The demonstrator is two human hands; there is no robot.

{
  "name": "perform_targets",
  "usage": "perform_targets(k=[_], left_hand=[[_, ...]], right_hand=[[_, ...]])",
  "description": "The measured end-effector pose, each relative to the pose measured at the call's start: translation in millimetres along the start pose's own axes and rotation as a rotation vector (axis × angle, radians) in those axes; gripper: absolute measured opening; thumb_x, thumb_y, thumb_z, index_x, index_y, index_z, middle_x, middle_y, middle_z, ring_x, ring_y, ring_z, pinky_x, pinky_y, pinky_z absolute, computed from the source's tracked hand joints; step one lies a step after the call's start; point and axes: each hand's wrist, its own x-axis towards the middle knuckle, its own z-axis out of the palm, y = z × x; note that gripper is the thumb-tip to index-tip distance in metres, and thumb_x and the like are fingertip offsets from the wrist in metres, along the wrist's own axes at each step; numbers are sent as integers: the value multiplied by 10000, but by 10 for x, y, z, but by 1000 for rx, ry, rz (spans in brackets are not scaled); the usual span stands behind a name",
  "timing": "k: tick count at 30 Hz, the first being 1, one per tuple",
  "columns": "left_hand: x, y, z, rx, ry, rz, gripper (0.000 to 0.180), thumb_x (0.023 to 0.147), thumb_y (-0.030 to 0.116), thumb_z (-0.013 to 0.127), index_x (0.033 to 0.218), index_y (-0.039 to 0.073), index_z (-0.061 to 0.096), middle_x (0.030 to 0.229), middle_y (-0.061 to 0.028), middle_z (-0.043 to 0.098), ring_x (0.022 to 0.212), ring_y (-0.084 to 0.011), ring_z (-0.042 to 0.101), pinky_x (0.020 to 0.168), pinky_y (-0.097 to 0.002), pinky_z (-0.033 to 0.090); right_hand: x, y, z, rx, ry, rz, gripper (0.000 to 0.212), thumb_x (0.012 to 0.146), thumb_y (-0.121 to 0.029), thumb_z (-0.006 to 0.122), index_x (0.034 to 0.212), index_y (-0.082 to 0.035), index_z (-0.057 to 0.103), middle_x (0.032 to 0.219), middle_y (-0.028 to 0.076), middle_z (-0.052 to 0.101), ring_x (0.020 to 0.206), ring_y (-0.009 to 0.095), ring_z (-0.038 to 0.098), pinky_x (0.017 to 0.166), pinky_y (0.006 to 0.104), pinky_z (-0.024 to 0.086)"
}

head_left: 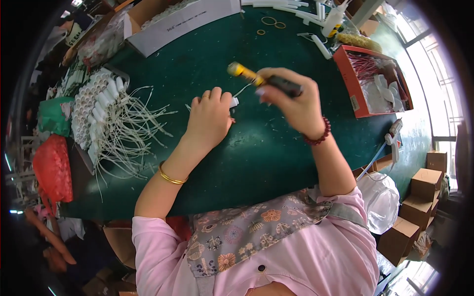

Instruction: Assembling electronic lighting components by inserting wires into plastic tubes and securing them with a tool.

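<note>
My left hand point(210, 114) rests on the green tabletop with its fingers bent down over a small white part point(234, 102). A thin white cord point(242, 90) runs from that part toward my right hand point(298, 93). Wrapped in my right hand is a yellow-and-black stick-shaped tool point(247, 74), its yellow end pointing left and held above the table. Its exact kind is unclear. To the left lies a tray of white tubular parts point(101, 106), whose pale wires point(140, 123) spill across the table toward my left arm.
A white carton point(182, 27) stands at the back left. Rubber bands point(269, 21), white tubes point(281, 5) and a yellow-labelled bottle point(335, 20) are at the back. An orange-red box point(348, 81) with red wires is right. A glue gun point(393, 135) sits at the right edge.
</note>
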Motion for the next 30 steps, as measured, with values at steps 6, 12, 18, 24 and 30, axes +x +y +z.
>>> perform_targets(k=[6, 12, 18, 24, 30], left_hand=[[-190, -119, 30, -456, 189, -23, 221, 876, -13, 646, 1071, 21, 546, 938, -148, 624, 898, -322, 628, 761, -430, 492], [-396, -122, -136, -656, 200, -160, 305, 900, -36, 609, 1190, 1, 522, 962, -157, 665, 860, -350, 661, 737, -443, 515], [-396, -3, -173, -709, 234, -159, 331, 897, -36, 616, 1207, 29, 521, 984, -151, 656, 887, -355, 659, 745, -448, 514], [-550, 30, -79, -1086, 184, -360, 260, 1020, 268, 598, 1104, 22, 602, 814, -121, 596, 717, -230, 599, 657, -346, 468], [-577, -16, -287, -1939, 120, -302, 810, 1004, 755, 137, 764, 67, 492, 621, -21, 415, 548, -106, 333, 531, -246, 282]], right_hand=[[129, 357, -154, -709, 12, -224, 231, 872, -75, 761, 1101, -47, 743, 867, 80, 667, 743, 174, 647, 682, 289, 503], [112, 390, 27, -745, -98, -174, 212, 865, -68, 750, 1077, -84, 750, 868, 78, 660, 720, 215, 643, 660, 313, 494], [80, 266, 14, -925, -74, -305, 272, 813, -7, 724, 1072, -85, 756, 894, 89, 680, 767, 274, 668, 688, 349, 526], [126, 81, 53, -721, -176, -457, 384, 772, 39, 696, 1142, -53, 734, 940, 112, 701, 804, 291, 678, 720, 366, 540], [870, 818, -1413, -1402, 245, 152, 243, 906, -191, 702, 1071, -19, 659, 1026, 194, 697, 984, 378, 689, 823, 439, 573]])
